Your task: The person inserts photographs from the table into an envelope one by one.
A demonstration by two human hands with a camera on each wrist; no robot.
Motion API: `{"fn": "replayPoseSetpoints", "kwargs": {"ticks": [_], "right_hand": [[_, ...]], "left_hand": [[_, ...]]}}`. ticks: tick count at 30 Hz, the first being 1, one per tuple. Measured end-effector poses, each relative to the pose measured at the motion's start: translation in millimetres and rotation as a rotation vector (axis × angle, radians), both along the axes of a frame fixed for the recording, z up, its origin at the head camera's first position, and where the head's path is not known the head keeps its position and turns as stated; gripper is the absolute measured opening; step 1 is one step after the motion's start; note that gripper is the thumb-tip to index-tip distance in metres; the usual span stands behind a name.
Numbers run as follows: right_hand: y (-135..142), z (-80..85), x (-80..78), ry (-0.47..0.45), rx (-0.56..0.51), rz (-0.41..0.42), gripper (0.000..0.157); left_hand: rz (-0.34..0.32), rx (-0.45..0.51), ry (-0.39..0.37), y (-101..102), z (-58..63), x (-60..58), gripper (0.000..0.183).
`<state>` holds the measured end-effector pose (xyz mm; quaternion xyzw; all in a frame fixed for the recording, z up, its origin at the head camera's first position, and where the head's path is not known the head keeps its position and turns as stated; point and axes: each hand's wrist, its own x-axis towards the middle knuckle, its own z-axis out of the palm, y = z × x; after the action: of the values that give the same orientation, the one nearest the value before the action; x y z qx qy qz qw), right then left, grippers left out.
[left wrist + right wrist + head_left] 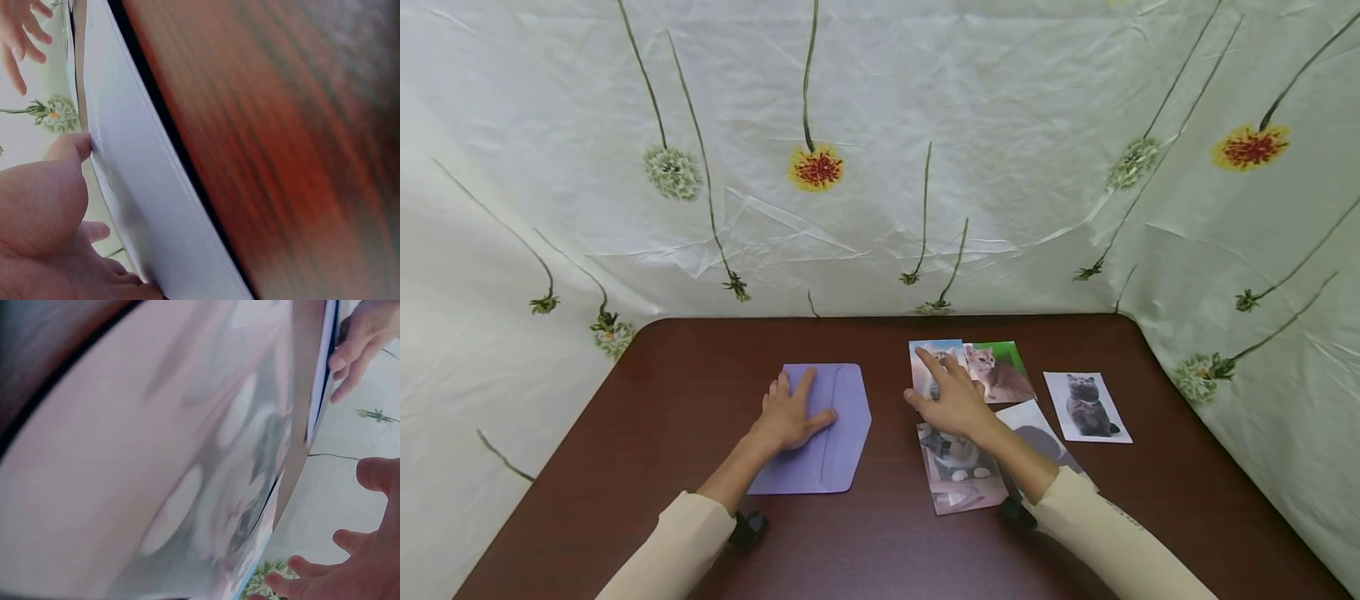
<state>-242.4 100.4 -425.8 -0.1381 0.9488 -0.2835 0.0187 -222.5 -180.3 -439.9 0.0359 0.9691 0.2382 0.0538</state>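
A purple envelope (842,442) lies on the table with its flap side to the right. My left hand (786,417) rests on it with spread fingers; in the left wrist view the thumb (78,147) touches the envelope's surface. Over a cluster of cat pictures, my right hand (955,400) hovers with fingers apart, holding nothing. Beneath and around it are a blue-background kitten picture (925,375), a green-background cat picture (1003,379), a grey-and-white kitten picture (962,475) and a partly covered picture (1037,429) under the right forearm.
A white card with a grey cat (1086,408) lies apart at the right. The dark brown table (715,358) has rounded far corners, and a white cloth with printed flowers (880,167) hangs behind it.
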Motion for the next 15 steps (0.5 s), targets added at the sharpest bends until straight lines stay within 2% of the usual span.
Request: {"fn": "replayPoseSetpoints", "kwargs": {"ticks": [6,11,15], "right_hand": [[-5,5.1,-0.1,-0.068,-0.132,0.032,0.071],[-7,11.1,-1.5,-0.146,-0.27,0.018,0.067],[-9,13.9,-3.2,-0.245,-0.418,-0.001,0.063]], "left_hand": [[-0.005,-0.003,-0.012,0,-2.6,0.4,0.081],[-0.012,-0.004,0.009,1,-3.1,0.1,0.079],[-0.018,-0.008,0.017,2,-4.1,-0.9,0.078]]}}
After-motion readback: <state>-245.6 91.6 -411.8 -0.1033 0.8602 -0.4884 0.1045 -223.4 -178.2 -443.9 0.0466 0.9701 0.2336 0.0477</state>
